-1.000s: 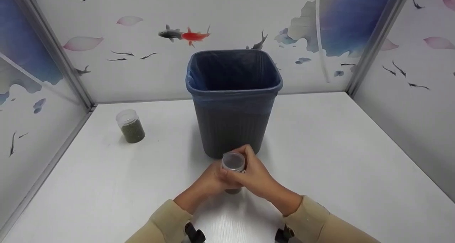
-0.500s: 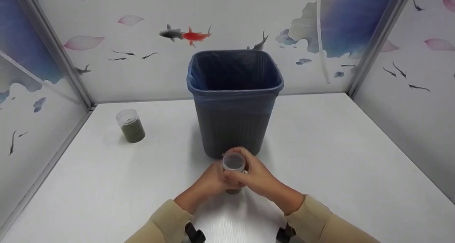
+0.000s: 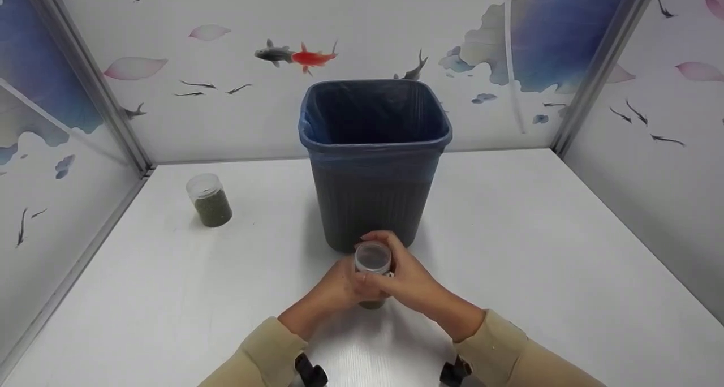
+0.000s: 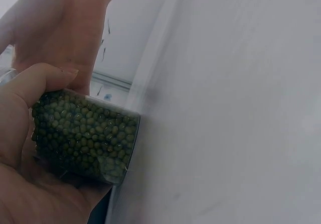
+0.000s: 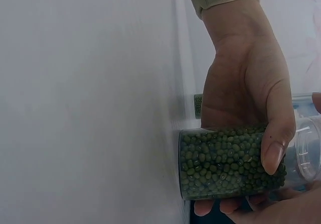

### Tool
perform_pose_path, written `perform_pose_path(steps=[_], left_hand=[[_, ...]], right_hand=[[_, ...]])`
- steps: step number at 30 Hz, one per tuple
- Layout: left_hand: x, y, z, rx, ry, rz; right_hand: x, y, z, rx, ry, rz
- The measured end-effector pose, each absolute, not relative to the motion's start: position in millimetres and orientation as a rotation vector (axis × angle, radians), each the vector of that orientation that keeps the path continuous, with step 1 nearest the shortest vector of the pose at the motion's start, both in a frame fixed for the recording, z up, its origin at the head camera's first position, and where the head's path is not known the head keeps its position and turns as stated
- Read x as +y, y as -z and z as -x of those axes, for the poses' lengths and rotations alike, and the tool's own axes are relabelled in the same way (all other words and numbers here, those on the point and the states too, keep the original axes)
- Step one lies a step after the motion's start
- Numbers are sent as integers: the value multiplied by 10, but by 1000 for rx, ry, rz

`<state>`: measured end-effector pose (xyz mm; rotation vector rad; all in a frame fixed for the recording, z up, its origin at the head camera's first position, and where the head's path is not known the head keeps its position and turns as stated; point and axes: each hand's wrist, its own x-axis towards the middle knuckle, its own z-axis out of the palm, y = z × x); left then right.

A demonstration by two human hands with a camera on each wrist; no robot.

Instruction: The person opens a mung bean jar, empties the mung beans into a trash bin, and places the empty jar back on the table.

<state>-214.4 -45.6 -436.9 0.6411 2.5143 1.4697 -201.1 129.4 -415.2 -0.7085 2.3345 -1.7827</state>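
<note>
A clear plastic jar (image 5: 225, 166) of green mung beans stands upright, its base right at the white tabletop. My left hand (image 3: 335, 288) grips the jar's body, and its thumb (image 5: 276, 151) lies across the beans in the right wrist view. Around the clear lid (image 3: 373, 256) at the top, the fingers and thumb of my right hand (image 3: 410, 279) are curled. The left wrist view shows the beans close up, with the left thumb (image 4: 47, 81) over the jar and the lid mostly out of view. Parts of both hands hide each other in the head view.
Just beyond the hands stands a dark bin (image 3: 370, 200) with a blue liner bag folded over its rim. A second clear jar (image 3: 210, 203), partly filled with green contents, stands at the back left. Patterned panels (image 3: 226, 121) wall in the white table (image 3: 537, 251).
The fingers of my right hand have shifted slightly around the lid. My left hand, the jar, the bin and the second jar stay in place.
</note>
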Motion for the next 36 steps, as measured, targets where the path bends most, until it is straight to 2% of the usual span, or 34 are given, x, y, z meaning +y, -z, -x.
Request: perform_pose_path(steps=[36], left_hand=[[-515, 4380, 2123, 2416, -1593, -676]], right_hand=[[1279, 4180, 2006, 2360, 1764, 652]])
